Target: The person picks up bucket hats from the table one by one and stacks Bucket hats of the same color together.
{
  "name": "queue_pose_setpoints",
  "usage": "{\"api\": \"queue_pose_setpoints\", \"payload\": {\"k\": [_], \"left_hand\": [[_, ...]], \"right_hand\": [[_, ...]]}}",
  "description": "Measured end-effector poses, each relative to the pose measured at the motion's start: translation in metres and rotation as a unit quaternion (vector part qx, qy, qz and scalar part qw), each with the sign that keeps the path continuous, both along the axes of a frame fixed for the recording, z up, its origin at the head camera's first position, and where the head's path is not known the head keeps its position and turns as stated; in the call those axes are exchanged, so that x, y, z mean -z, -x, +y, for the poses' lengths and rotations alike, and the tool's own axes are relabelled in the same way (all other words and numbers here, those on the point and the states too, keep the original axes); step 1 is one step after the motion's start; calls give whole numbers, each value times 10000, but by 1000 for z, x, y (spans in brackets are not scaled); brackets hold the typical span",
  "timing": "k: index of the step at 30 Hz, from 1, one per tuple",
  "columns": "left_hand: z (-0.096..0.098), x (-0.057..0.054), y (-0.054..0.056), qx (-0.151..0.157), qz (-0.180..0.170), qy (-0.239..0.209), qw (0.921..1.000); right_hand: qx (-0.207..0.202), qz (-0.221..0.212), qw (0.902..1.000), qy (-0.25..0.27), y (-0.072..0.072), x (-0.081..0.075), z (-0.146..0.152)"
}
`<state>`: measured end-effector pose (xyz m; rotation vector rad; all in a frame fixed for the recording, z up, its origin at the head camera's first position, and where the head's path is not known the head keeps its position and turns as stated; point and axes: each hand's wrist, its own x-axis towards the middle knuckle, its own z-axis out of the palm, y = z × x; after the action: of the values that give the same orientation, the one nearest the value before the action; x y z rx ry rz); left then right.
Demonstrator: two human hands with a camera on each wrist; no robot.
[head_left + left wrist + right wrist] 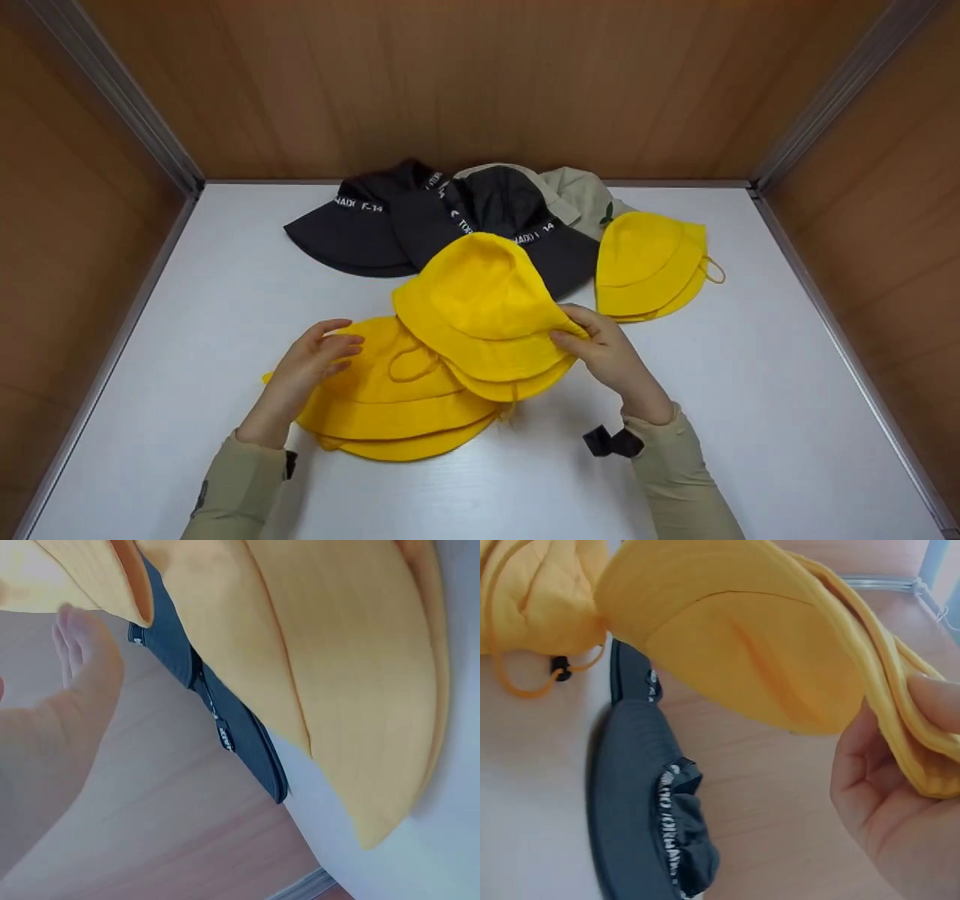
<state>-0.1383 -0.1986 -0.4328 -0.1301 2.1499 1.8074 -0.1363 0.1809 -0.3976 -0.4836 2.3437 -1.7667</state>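
The right hand (611, 352) pinches the brim of a raised yellow hat (487, 300); left of it, the left hand (304, 367) is loosely spread. Only the right-wrist view shows a black cord stopper (561, 669). Yellow hats total three: the raised one, a second hat (397, 416) partly beneath it on the bench (787, 420), a third hat (645, 262) right of it. Behind it lie at least two black caps (345, 240) and one beige hat (581, 191).

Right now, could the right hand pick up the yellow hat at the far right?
Probably not without letting go first: the right hand pinches another yellow hat. Otherwise the way looks free: the far-right hat lies just beyond that hand, with nothing on top.
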Motion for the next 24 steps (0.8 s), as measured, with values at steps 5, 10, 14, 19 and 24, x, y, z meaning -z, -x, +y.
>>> {"api": "queue_pose_setpoints", "payload": {"k": [5,10,14,19,24], "left_hand": [[1,-2,11,31,460,282,9985],[7,0,21,492,852,937,9907],[9,1,22,771,828,1321,9848],[6,0,16,1047,883,1251,9826],[-1,-1,14,1056,899,1110,9841]], "right_hand": [[-652,589,9961,5,-5,-18,6],[-1313,1295,9828,136,-10,-31,11],[-1617,1626,9726,377,-13,-34,10],[-1658,1677,9699,609,-12,-28,11],[-1339,1292,9814,462,-7,-24,12]]}}
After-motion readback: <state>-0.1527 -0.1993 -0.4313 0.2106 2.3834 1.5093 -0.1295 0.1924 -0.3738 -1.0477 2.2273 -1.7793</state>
